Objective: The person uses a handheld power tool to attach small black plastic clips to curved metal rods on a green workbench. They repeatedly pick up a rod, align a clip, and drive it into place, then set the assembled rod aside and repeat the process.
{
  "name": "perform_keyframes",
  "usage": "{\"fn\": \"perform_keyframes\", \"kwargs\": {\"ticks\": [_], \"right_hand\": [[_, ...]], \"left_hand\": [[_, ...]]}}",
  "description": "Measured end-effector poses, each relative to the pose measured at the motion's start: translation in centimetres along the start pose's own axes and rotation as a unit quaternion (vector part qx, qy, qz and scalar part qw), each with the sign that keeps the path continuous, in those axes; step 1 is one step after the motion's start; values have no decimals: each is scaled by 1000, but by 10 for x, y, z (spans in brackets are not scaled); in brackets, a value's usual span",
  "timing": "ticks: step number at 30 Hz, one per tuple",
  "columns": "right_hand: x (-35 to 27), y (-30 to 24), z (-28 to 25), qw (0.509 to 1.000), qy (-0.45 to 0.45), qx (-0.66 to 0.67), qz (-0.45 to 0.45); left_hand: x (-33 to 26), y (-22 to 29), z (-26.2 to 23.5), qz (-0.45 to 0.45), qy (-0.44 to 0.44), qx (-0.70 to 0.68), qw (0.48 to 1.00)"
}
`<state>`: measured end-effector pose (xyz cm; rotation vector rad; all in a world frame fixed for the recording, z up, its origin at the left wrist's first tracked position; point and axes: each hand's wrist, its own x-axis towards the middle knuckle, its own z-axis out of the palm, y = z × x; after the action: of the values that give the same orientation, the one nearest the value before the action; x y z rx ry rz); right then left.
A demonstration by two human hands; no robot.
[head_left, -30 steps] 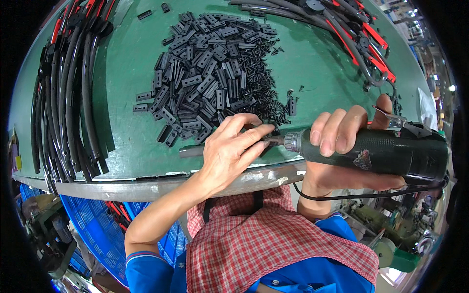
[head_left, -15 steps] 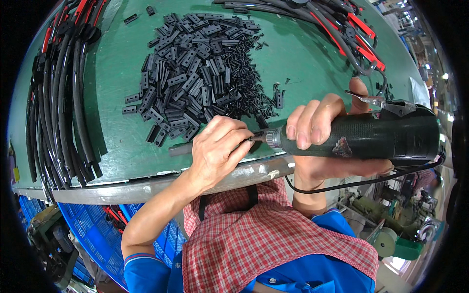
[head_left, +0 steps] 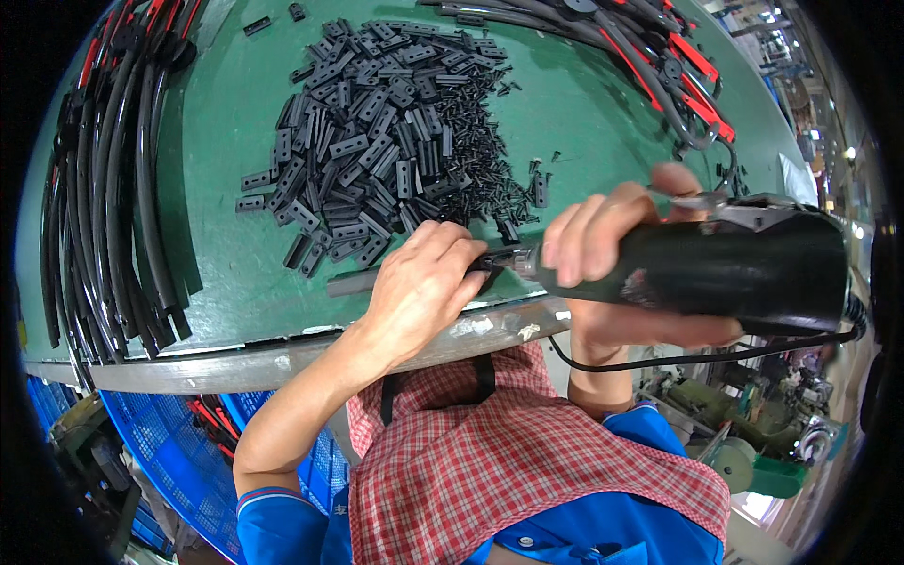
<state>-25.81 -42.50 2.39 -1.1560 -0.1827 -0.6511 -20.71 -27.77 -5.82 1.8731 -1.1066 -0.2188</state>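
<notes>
1. At the far left, a bundle of dark tubes point(head_left: 113, 198) with red parts is laid on the green table point(head_left: 231, 217), well apart from the hands.
2. A grey tube point(head_left: 350, 283) is seen near the table's metal edge point(head_left: 235, 368), its right part hidden by the left hand point(head_left: 424, 278). It is best kept flat and braced there, so that no roll is allowed under pressure.
3. Beyond the hand, black blocks point(head_left: 348, 146) are heaped, with loose screws point(head_left: 476, 174) spread along their right side; both are best left clear of the working spot.
4. By the left hand, a small dark piece point(head_left: 483, 264) is pinched between the fingertips, just before the driver's tip; its exact shape is covered. A firm pinch is called for, with skin held back from the bit's line.
5. The driver tip point(head_left: 507, 257) is brought close to the piece; whether contact is made cannot be told. It should be lined up straight, since a slanted bit may slip.
6. The power driver point(head_left: 734, 273) is wrapped in the right hand point(head_left: 603, 250), both slightly blurred. Steady, even pressure along its length is advised.
7. The black cord point(head_left: 697, 359) is looped below and should be kept free of the wrist.
</notes>
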Motion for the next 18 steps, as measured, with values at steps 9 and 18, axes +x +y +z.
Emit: {"fn": "perform_keyframes", "kwargs": {"ticks": [9,18], "right_hand": [[4,-2,-2,971,-195,-17,136],[-29,-31,-61,986,116,116,20]], "left_hand": [[-3,-10,0,10,21,-24,999],[2,3,3,5,-8,33,999]]}}
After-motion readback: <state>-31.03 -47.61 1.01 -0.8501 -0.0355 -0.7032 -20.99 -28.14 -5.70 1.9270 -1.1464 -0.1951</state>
